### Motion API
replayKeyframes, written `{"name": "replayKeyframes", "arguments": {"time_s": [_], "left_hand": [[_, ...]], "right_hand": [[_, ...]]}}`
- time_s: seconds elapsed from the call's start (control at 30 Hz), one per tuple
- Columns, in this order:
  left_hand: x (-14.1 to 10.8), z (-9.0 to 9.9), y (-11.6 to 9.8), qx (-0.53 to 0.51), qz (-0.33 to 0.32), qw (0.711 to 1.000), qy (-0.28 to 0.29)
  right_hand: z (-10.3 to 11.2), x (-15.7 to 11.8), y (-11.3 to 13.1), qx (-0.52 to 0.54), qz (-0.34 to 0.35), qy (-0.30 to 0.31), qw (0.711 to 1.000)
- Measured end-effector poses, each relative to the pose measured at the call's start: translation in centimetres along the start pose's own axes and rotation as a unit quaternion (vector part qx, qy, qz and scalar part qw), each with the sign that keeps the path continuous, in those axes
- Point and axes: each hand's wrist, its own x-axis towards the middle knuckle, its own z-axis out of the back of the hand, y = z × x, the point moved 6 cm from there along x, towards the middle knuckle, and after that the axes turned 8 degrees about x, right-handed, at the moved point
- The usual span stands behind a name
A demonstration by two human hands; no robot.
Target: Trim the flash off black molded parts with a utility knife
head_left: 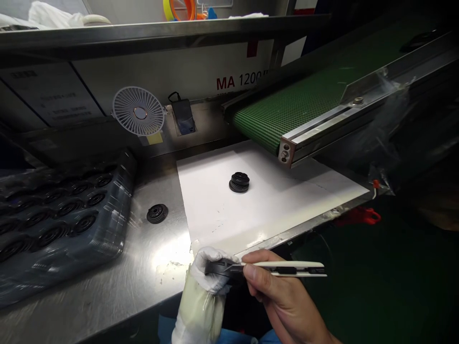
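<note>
My left hand, in a white glove, is closed around a round black ridged part near the table's front edge. Bare, my right hand grips white-handled nippers. Their dark jaws point left and meet the edge of the held part; whether the blades are closed cannot be seen. Beyond my hands, a small black stack of ridged round parts sits on a white sheet. Another black ridged disc lies on the metal table to the left of the sheet.
At left stands a clear plastic tray stack with several black round parts. A white fan and a dark phone-like device are at the back. A green conveyor belt overhangs the sheet; a metal shelf spans the top.
</note>
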Motion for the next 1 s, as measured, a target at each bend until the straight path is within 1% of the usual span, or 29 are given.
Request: {"name": "replayKeyframes", "arguments": {"time_s": [0.2,0.3,0.4,0.53,0.7,0.8,0.9,0.97,1.0], "left_hand": [[-0.1,-0.5,-0.3,0.008,0.015,1.000,0.000],[0.0,-0.1,-0.2,0.007,0.012,1.000,-0.005],[0.1,0.5,0.3,-0.012,0.024,1.000,0.001],[0.1,1.0,0.3,-0.020,0.025,0.999,0.005],[-0.2,0.6,0.5,0.023,0.074,0.997,0.010],[-0.5,0.5,0.7,0.068,0.077,0.995,-0.010],[-0.4,0.6,1.1,0.103,0.080,0.991,-0.028],[-0.1,1.1,0.7,0.106,0.077,0.990,-0.054],[0.2,1.7,0.0,0.119,0.064,0.988,-0.076]], "right_hand": [[-0.1,-0.1,0.0,0.000,0.000,-0.006,1.000],[-0.1,-0.3,0.0,-0.010,-0.001,-0.002,1.000],[-0.4,-0.4,0.0,-0.024,-0.007,0.018,1.000],[0.0,-0.1,0.2,0.008,-0.012,0.012,1.000],[-0.1,0.5,0.5,0.017,-0.033,0.054,0.998],[-0.2,0.6,0.6,0.016,-0.041,0.065,0.997],[-0.2,0.5,0.7,0.003,-0.035,0.069,0.997],[-0.1,0.3,0.7,-0.008,-0.036,0.090,0.995],[-0.1,0.2,0.8,-0.015,-0.038,0.103,0.994]]}}
